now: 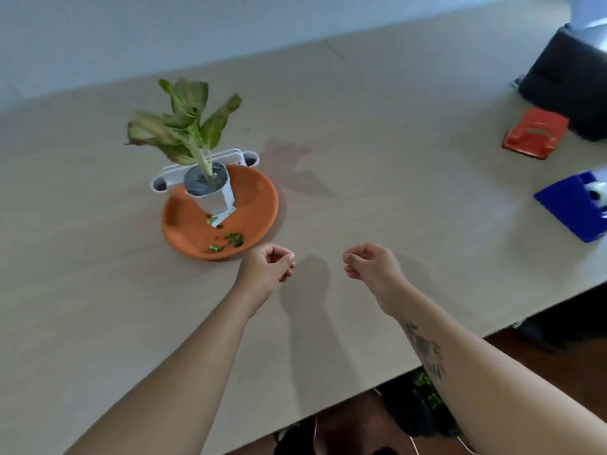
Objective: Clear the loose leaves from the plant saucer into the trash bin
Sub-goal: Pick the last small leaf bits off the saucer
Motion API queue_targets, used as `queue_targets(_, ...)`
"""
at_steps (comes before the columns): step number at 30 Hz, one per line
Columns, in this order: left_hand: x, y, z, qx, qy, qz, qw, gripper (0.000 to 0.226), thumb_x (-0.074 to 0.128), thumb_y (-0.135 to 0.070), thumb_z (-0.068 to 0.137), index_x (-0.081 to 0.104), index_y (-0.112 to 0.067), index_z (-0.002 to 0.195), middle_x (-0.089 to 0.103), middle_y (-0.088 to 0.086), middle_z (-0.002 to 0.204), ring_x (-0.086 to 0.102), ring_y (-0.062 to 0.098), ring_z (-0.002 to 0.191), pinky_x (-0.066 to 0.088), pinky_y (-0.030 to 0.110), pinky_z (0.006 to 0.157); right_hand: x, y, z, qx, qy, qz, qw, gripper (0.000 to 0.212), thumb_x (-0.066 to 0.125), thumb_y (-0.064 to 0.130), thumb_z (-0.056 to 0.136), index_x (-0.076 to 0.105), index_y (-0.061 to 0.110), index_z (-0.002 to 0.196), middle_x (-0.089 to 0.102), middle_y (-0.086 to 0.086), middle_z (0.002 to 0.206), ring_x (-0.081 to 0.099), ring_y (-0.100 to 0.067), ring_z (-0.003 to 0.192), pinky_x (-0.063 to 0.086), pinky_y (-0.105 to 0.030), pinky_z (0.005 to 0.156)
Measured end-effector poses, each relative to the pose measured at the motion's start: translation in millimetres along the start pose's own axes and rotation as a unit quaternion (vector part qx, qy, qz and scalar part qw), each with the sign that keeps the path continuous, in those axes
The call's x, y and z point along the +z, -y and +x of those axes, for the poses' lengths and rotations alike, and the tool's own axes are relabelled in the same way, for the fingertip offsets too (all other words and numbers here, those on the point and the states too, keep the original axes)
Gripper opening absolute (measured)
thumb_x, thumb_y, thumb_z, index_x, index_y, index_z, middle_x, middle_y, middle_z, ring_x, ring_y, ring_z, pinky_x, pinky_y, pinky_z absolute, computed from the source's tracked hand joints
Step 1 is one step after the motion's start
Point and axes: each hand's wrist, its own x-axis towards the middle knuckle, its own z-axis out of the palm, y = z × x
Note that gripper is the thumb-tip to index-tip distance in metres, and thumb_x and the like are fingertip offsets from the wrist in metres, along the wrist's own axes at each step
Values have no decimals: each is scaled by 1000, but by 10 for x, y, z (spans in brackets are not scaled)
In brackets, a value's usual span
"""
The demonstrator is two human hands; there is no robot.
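Both the left hand and right hand hover curled closed, empty, beside the orange saucer holding leaf scraps.

Beige table, pale wall, dark floor

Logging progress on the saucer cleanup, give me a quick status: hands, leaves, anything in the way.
Left hand and right hand curled, nothing visibly held. Leaf bits on saucer, beside pot. Path clear.
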Motion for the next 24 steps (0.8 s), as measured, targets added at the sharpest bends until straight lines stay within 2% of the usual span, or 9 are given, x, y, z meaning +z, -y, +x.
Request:
queue_targets(3, -607, 35, 154, 47, -74, 87, 992, 8, 64, -19, 87, 67, -14, 82, 71, 2, 77, 61, 16, 68, 51, 30, 68, 580, 193, 75, -58, 36, -132, 989, 8, 59, 10, 85, 65, 14, 82, 61, 1, 76, 57, -16, 71, 50, -31, 72)
queue_targets(6, -1191, 76, 382, 90, -143, 215, 962, 7, 62, -24, 86, 67, -19, 85, 70, -3, 82, 64, 15, 78, 50, 30, 72, 1126, 306, 214, -175, 76, -312, 931, 18, 58, 20, 87, 64, 18, 104, 60, 5, 101, 55, -15, 96, 46, -30, 81)
queue_targets(9, -1531, 104, 646, 131, -159, 312, 927, 19, 54, -25, 90, 65, -19, 105, 67, -1, 105, 62, 21, 97, 51, 34, 82, 1486, 329, 361, -283, 81, -408, 864, 45, 58, 29, 87, 52, 24, 131, 47, 0, 138, 36, -21, 130, 41, -41, 103)
queue_targets(10, -1640, 140, 754, 136, -153, 347, 915, 26, 52, -27, 91, 63, -19, 113, 65, 0, 115, 60, 22, 105, 50, 35, 86, 1610, 292, 429, -295, 77, -429, 850, 53, 58, 35, 87, 45, 26, 137, 40, -2, 146, 29, -24, 137, 36, -42, 109)
queue_targets(12, -1745, 205, 890, 119, -110, 413, 896, 43, 48, -36, 93, 53, -19, 132, 53, -1, 138, 51, 22, 124, 45, 35, 97, 1690, 151, 493, -266, 75, -470, 839, 68, 53, 48, 87, 28, 29, 147, 24, -6, 157, 13, -28, 146, 21, -42, 119)
queue_targets(14, -1800, 280, 1007, 90, -53, 462, 881, 61, 45, -46, 93, 37, -17, 146, 36, -2, 154, 37, 21, 139, 37, 37, 108, 1686, -68, 525, -229, 82, -512, 824, 78, 44, 58, 87, 9, 31, 151, 10, -6, 161, 1, -26, 149, 10, -39, 121)
queue_targets(16, -1818, 329, 1135, 94, -33, 495, 863, 71, 43, -52, 92, 27, -14, 150, 27, 0, 158, 29, 21, 143, 32, 38, 111, 1650, -258, 547, -238, 64, -552, 796, 81, 34, 64, 87, 0, 29, 152, 7, -2, 162, -3, -20, 150, 4, -35, 122)
queue_targets(20, -1827, 443, 1349, 77, -15, 529, 845, 84, 32, -64, 90, 16, -12, 153, 16, 5, 162, 16, 23, 148, 19, 41, 119, 1700, -398, 600, -277, -2, -596, 753, 73, 29, 62, 90, 17, 24, 152, 15, 2, 161, 5, -15, 149, 4, -36, 120)
queue_targets(24, -1769, 549, 1296, 103, 8, 542, 834, 83, 29, -66, 90, 18, -13, 153, 13, 3, 163, 10, 20, 150, 12, 40, 121, 1728, -408, 613, -272, -13, -602, 751, 68, 32, 58, 90, 25, 26, 150, 20, 3, 160, 12, -16, 149, 8, -37, 120)
